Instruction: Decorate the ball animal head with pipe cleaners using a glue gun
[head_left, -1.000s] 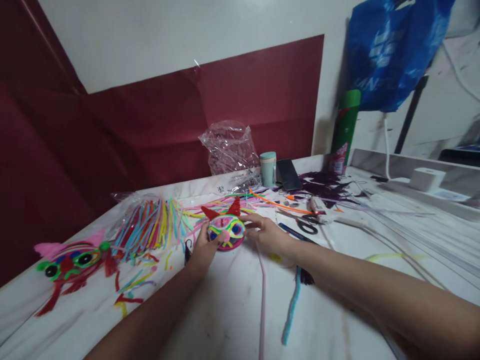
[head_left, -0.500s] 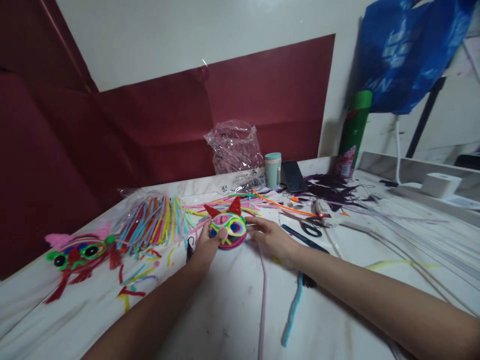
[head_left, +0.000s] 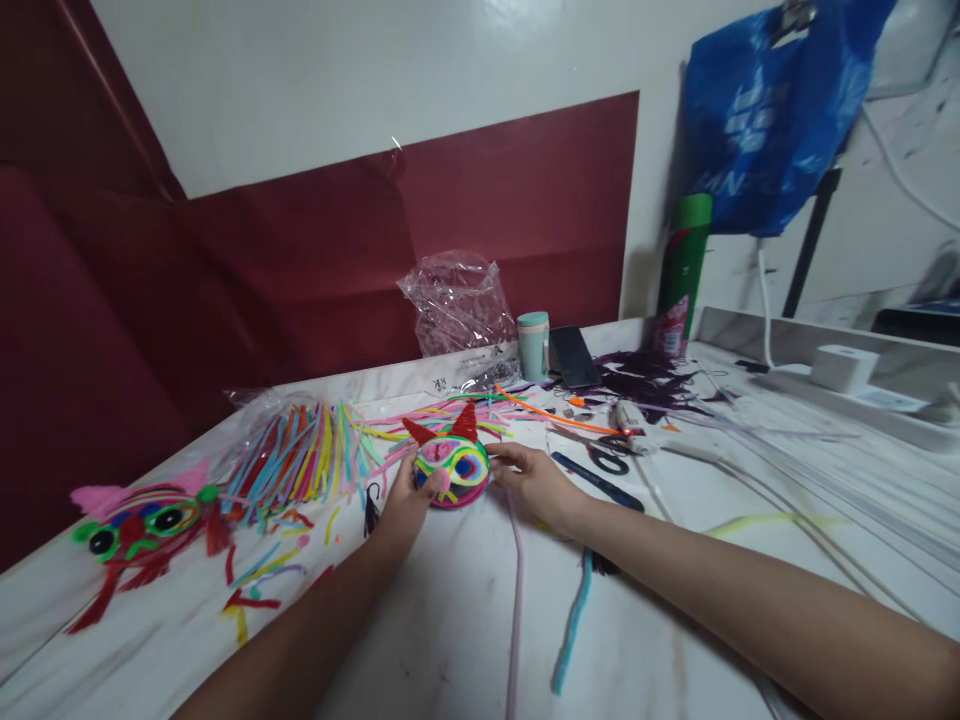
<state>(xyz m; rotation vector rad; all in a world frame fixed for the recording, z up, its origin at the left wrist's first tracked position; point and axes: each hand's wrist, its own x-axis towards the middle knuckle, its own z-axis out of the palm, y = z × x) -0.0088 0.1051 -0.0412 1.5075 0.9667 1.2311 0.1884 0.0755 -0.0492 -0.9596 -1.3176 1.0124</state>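
A small round animal face made of colourful pipe cleaners (head_left: 452,463), with two red pointed ears and ringed eyes, is held slightly above the table at the middle. My left hand (head_left: 405,500) grips its left side, thumb across the lower front, over a pink nose-like spot. At its right edge my right hand (head_left: 536,483) has bent fingers resting against the rim; part of the fingertips is hidden. A lilac pipe cleaner (head_left: 516,600) runs down the table from beneath the right hand. A light-blue pipe cleaner (head_left: 574,625) lies under the right forearm.
Left is a finished-looking animal face with tassels (head_left: 142,530). Bundled pipe cleaners (head_left: 296,455) and cut scraps (head_left: 259,575) lie nearby. Scissors (head_left: 607,458), a dark-blue strip-like tool (head_left: 598,482), a glue gun (head_left: 634,425), a cup (head_left: 533,347) and a phone (head_left: 574,357) stand or lie right.
The view has shifted slightly, moving everything a little left and down. The face tilts a bit more toward the camera; both hands keep nearly the same places on it.
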